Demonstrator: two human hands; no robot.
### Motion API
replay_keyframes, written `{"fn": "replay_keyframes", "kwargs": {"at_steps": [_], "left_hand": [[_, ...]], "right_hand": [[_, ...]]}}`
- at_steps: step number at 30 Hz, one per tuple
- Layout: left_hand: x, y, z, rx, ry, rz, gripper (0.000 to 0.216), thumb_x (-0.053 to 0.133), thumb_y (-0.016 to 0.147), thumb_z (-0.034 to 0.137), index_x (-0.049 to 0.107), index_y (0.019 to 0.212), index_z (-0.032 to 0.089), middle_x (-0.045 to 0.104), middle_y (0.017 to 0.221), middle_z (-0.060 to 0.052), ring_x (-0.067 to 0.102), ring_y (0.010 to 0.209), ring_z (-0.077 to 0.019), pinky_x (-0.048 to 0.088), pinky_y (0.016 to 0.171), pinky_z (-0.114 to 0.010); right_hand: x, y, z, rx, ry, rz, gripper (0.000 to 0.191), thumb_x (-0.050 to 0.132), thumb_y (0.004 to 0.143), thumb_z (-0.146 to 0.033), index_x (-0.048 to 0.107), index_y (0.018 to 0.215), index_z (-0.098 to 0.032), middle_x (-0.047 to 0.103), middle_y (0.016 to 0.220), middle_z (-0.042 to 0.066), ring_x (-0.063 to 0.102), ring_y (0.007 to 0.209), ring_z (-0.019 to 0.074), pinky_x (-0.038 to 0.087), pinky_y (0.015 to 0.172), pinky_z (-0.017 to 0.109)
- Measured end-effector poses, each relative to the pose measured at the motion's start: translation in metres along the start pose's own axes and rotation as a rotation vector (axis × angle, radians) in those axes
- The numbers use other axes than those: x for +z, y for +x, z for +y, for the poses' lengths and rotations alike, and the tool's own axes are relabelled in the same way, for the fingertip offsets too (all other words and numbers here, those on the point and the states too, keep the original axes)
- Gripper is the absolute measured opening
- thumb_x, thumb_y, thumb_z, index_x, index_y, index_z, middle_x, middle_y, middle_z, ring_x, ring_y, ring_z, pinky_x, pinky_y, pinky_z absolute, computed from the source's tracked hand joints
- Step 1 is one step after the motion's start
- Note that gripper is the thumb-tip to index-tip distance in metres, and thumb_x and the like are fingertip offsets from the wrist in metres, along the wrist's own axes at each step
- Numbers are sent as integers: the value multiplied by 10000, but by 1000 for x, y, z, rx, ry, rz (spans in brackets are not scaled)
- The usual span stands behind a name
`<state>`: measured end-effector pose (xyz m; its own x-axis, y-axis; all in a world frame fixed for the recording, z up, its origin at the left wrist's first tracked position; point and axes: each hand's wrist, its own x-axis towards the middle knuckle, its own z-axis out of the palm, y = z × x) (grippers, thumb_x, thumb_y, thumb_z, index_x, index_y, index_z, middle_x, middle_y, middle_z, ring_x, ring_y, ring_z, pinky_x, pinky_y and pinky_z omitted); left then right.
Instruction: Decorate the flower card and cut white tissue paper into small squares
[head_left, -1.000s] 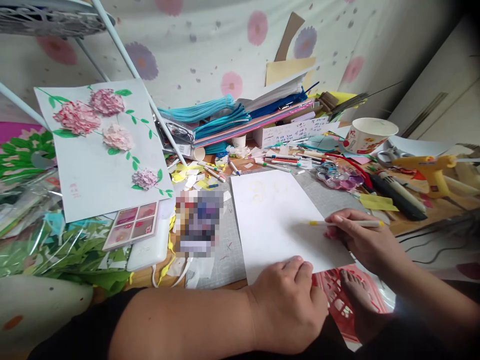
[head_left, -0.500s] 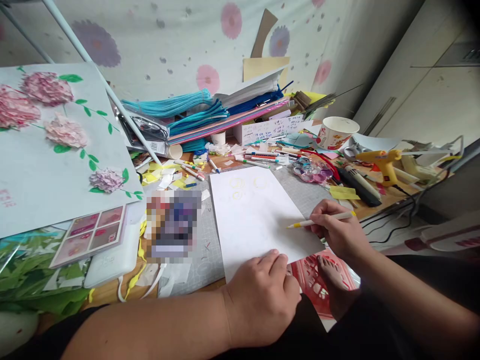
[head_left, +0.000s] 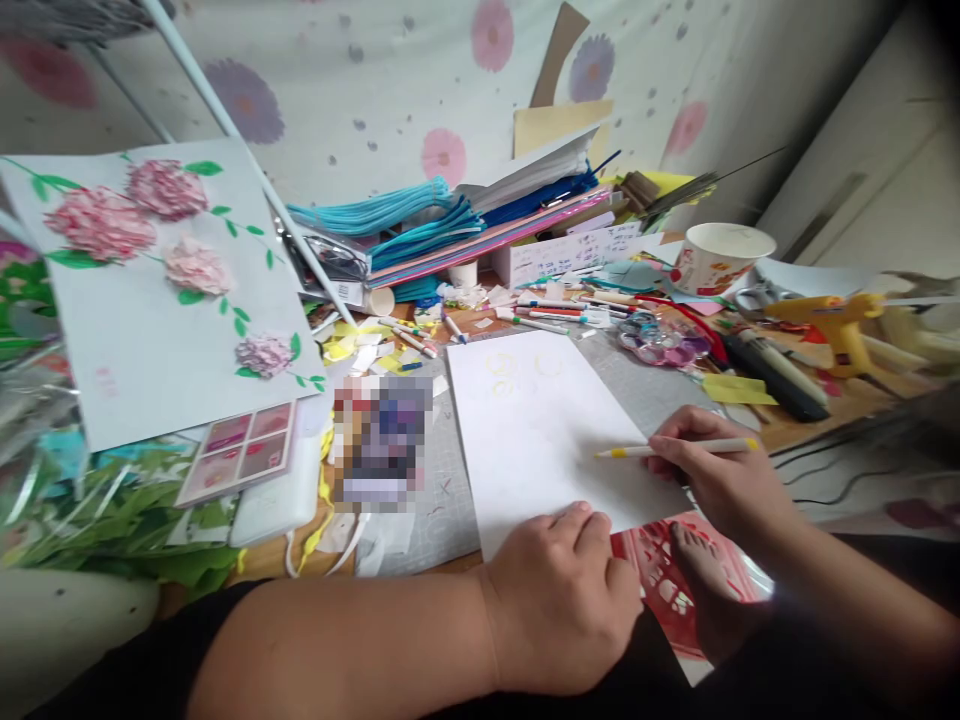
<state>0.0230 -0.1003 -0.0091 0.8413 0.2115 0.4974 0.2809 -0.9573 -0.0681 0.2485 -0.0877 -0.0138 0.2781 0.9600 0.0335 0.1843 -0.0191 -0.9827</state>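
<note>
A white sheet of paper [head_left: 540,450] lies on the grey cutting mat [head_left: 450,500], with faint yellow curved marks near its far edge. My right hand [head_left: 709,465] grips a yellow-and-white marker pen [head_left: 675,449] between thumb and fingers. The pen points left, its yellow tip low over the paper's right part; whether it touches I cannot tell. My left hand [head_left: 570,590] rests on the near edge of the paper, fingers lying together on it, partly hidden by the back of the hand.
A picture with pink paper flowers [head_left: 172,370] leans at the left, above a colour card [head_left: 240,445]. A blurred-out item [head_left: 386,440] lies left of the paper. Scattered markers [head_left: 551,313], a paper cup [head_left: 724,260] and a yellow glue gun [head_left: 832,325] are behind and to the right.
The whole view has shifted, so the scene sits further right in the picture. Both hands keep about the same place on the paper, the marker still in my right hand.
</note>
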Motion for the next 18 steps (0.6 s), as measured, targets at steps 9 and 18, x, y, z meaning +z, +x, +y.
{"fn": "replay_keyframes", "kwargs": {"at_steps": [9,18], "left_hand": [[0,-1,1,17,13,-24,168,496,854,255,573,810,112,677,879,-181,678,905,-319,573,641,-370],[0,-1,0,7,1,-40,184,490,864,269,579,795,123,684,896,-180,673,949,-326,574,674,-377]], "right_hand": [[2,-3,-6,18,-107,-19,240,717,713,-396,586,629,-214,628,540,3,515,496,126,387,486,237],[-5,-5,-9,38,-32,-202,224,735,709,-351,604,598,-208,626,538,-2,527,506,119,404,504,226]]}}
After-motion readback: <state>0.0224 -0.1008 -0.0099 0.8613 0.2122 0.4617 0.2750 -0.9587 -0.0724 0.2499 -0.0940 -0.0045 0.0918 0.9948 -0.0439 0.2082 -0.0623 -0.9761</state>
